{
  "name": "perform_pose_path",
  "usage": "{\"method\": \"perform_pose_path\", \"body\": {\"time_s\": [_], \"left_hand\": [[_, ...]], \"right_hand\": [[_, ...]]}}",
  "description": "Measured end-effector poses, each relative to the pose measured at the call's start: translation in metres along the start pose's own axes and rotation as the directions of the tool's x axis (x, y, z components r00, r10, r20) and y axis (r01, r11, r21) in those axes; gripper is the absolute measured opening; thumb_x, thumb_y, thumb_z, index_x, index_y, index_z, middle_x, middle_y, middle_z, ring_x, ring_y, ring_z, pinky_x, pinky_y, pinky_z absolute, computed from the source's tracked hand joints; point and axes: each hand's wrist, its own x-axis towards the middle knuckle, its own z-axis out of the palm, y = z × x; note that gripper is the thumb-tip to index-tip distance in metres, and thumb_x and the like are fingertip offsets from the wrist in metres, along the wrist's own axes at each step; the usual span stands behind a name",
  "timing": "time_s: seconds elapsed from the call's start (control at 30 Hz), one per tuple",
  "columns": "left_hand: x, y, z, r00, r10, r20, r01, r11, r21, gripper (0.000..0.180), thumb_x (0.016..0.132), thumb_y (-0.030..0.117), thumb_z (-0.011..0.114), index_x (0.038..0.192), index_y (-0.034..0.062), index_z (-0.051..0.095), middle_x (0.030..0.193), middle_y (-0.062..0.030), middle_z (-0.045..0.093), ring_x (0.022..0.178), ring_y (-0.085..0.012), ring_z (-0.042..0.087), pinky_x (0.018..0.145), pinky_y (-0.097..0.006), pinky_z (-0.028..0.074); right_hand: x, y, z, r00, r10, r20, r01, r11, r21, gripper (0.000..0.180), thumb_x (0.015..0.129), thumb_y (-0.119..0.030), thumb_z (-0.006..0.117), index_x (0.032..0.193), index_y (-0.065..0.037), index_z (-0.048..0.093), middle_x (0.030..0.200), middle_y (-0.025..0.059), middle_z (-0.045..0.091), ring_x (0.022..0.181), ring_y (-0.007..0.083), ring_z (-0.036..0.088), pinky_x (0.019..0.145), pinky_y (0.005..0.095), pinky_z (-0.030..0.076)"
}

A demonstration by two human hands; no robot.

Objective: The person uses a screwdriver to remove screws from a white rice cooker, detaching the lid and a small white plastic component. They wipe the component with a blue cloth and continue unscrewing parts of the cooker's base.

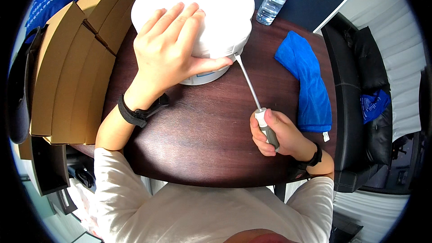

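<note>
A white round tub (213, 78) is set at the far side of the dark brown worktop (193, 139), left of centre, and its white lid (225, 6) is seated on top. The left hand (165, 45) is laid on the lid with its fingers spread flat and pointed away from the body; its thumb is stretched rightward along the rim. By the right hand (279, 132) a screwdriver (249, 81) is gripped, its white-and-grey handle being wrapped by curled fingers. The shaft is slanted up to the left, and the tip is brought to the lid's edge, just beside the left thumb; whether it is wedged under the rim or merely rested against it cannot be told at this size.

A capped water bottle (272, 3) is stood right of the tub, near it. A blue cloth (310, 90) is spread lengthwise along the worktop's right side. Cardboard boxes (74, 81) are lined up at the left edge.
</note>
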Motion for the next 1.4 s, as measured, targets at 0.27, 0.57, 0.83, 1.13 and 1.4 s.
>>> {"method": "perform_pose_path", "body": {"time_s": [0.27, 0.57, 0.83, 1.13, 1.4], "left_hand": [[0.0, 0.0, 0.001, 1.0, 0.002, -0.006, -0.002, 1.0, 0.011, 0.076, 0.057, 0.065, 0.081, 0.097, 0.0019, 0.068, 0.104, -0.0128, 0.071, 0.099, -0.0292, 0.069, 0.086, -0.039, 0.054], [0.0, 0.001, 0.001, 1.0, 0.001, 0.001, -0.001, 1.0, 0.008, 0.073, 0.058, 0.062, 0.083, 0.097, 0.0023, 0.068, 0.104, -0.0124, 0.072, 0.099, -0.0291, 0.069, 0.086, -0.039, 0.054], [0.001, 0.003, 0.002, 1.0, 0.004, -0.015, -0.003, 0.999, 0.053, 0.069, 0.06, 0.059, 0.083, 0.097, 0.002, 0.067, 0.102, -0.0129, 0.072, 0.097, -0.0288, 0.07, 0.084, -0.038, 0.054], [0.001, 0.0, 0.001, 1.0, 0.017, -0.021, -0.016, 0.999, 0.049, 0.07, 0.06, 0.06, 0.083, 0.096, 0.0026, 0.067, 0.101, -0.0126, 0.072, 0.096, -0.0286, 0.07, 0.082, -0.037, 0.055], [0.002, 0.002, 0.001, 1.0, 0.005, -0.009, -0.004, 0.999, 0.054, 0.07, 0.059, 0.06, 0.083, 0.096, 0.003, 0.066, 0.102, -0.0117, 0.072, 0.096, -0.0285, 0.07, 0.083, -0.037, 0.055]], "right_hand": [[-0.001, -0.002, 0.01, 0.999, 0.035, 0.004, -0.035, 0.99, 0.135, 0.045, 0.102, -0.049, 0.033, 0.104, -0.007, 0.048, 0.073, 0.0029, 0.049, 0.047, 0.0099, 0.044, 0.04, 0.0246, 0.036], [0.002, 0.001, 0.022, 1.0, 0.012, -0.013, -0.011, 0.997, 0.077, 0.043, 0.104, -0.047, 0.031, 0.103, -0.007, 0.046, 0.074, 0.0042, 0.05, 0.046, 0.0132, 0.049, 0.041, 0.0266, 0.04], [0.012, -0.013, 0.003, 0.778, -0.595, -0.201, -0.145, 0.141, -0.979, 0.026, 0.093, -0.028, 0.062, 0.094, -0.004, 0.051, 0.075, 0.0177, 0.063, 0.064, 0.0358, 0.065, 0.055, 0.0411, 0.05], [0.004, -0.043, -0.013, 0.541, -0.82, 0.184, -0.281, -0.383, -0.88, 0.028, 0.082, -0.028, 0.073, 0.091, -0.006, 0.059, 0.077, 0.01, 0.062, 0.062, 0.0278, 0.062, 0.054, 0.0344, 0.048], [-0.001, -0.032, -0.009, 0.92, -0.238, -0.313, -0.035, 0.743, -0.668, 0.024, 0.101, -0.024, 0.05, 0.09, -0.003, 0.054, 0.066, 0.0003, 0.053, 0.045, 0.0063, 0.05, 0.04, 0.0221, 0.039]]}}
